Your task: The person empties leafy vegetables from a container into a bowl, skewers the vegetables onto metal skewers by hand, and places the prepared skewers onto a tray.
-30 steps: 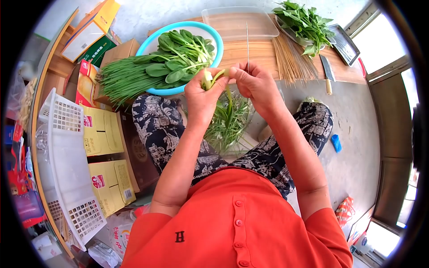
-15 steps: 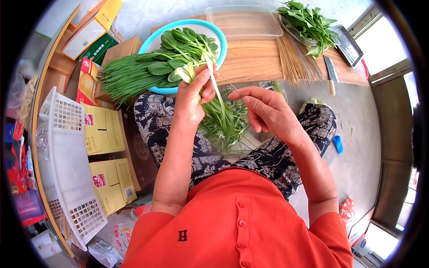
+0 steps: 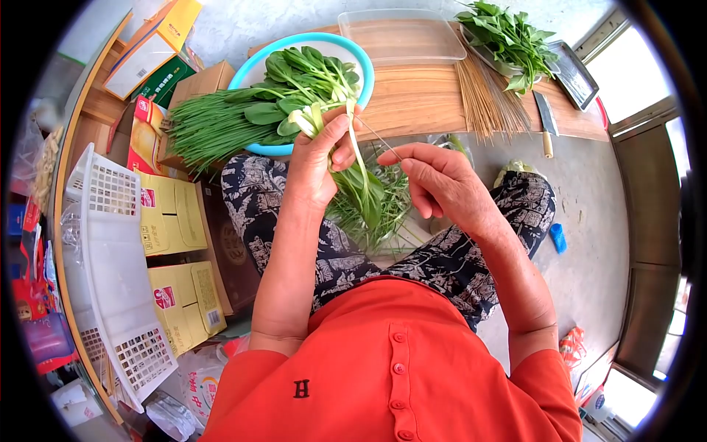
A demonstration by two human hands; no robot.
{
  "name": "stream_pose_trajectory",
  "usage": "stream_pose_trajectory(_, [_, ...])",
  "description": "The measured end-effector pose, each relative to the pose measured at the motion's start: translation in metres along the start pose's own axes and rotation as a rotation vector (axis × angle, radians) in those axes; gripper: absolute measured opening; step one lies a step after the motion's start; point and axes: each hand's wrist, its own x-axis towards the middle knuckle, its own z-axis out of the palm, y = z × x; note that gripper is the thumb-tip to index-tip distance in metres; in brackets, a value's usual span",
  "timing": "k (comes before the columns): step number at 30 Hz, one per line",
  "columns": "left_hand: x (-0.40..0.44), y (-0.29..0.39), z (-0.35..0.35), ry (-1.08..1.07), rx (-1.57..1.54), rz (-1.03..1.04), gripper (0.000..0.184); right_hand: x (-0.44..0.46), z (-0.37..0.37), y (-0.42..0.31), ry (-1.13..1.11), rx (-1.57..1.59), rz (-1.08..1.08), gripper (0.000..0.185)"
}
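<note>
My left hand (image 3: pixel 317 158) is closed on a leafy green vegetable (image 3: pixel 362 193), its pale stem ends up and its leaves hanging down. Between thumb and forefinger, my right hand (image 3: pixel 445 180) pinches a thin skewer (image 3: pixel 379 137). The skewer's far end reaches the stems at the left fingertips; whether it has pierced them I cannot tell. Behind my left hand, a blue-rimmed basin (image 3: pixel 366 62) holds more leafy greens (image 3: pixel 283 92) and a long bundle of chives (image 3: pixel 213 129) that hangs over its left side. Green trimmings (image 3: pixel 379 228) lie below my hands, between the knees.
On the wooden table (image 3: pixel 412 92) are a clear plastic tray (image 3: pixel 401 37), loose skewers (image 3: pixel 490 103), a heap of leaves (image 3: pixel 508 37), a dark-rimmed tray (image 3: pixel 574 77) and a knife (image 3: pixel 546 121) overhanging the front edge. Yellow boxes (image 3: pixel 173 214) and a white basket (image 3: pixel 110 243) stand left.
Almost nothing differs. The hanging leaves have shifted very slightly; both hands keep their places and their holds.
</note>
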Motion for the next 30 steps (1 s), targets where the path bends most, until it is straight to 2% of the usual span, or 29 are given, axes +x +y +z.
stream_pose_trajectory(30, [0.0019, -0.0007, -0.0069, -0.043, -0.039, -0.041, 0.032, -0.0005, 0.0004, 0.0010, 0.008, -0.037, 0.018, 0.028])
